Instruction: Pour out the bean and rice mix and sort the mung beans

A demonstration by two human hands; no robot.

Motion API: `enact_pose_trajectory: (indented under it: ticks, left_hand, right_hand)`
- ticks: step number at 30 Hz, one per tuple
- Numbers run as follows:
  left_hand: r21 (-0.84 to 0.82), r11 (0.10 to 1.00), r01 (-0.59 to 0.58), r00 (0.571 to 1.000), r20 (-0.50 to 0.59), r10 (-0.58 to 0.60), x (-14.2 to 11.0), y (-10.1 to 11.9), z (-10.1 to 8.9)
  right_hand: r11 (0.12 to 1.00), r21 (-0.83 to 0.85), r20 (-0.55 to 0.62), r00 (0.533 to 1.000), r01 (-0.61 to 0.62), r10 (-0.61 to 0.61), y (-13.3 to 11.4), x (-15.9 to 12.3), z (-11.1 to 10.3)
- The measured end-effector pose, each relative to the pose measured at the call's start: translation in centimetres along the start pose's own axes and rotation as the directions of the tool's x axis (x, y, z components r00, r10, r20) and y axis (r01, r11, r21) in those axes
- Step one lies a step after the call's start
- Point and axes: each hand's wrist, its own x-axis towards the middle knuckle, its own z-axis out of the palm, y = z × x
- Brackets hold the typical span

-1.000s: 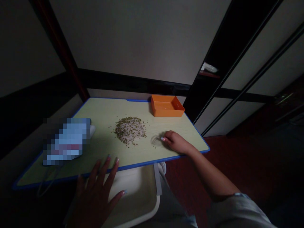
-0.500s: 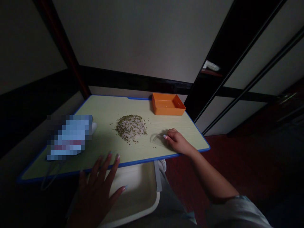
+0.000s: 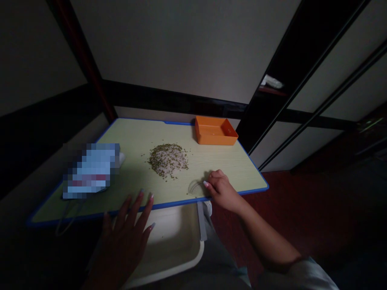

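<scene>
From far away, I think this is a home: I see big pale panels (image 3: 181, 48) like closet doors at twelve o'clock, a little shelf (image 3: 273, 92) at two, dark red floor (image 3: 290, 205) at four.

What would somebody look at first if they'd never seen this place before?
Probably the orange box, the most vivid thing here, at the far right of the table. Next might be the speckled pile of greenish and pale bits, heaped near the middle. Then the right hand, holding a clear, curved thing by the near edge.
</scene>
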Motion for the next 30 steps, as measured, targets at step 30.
enact_pose_trajectory:
  ticks: [30]
  left_hand:
    - [-0.24, 0.93, 0.278, 0.96, 0.04, -0.276, 0.0, -0.5, -1.0]
  right_hand:
    - [0.976, -0.203, 0.11, 0.992, 0.083, -0.061, -6.5, 7.2, 2.7]
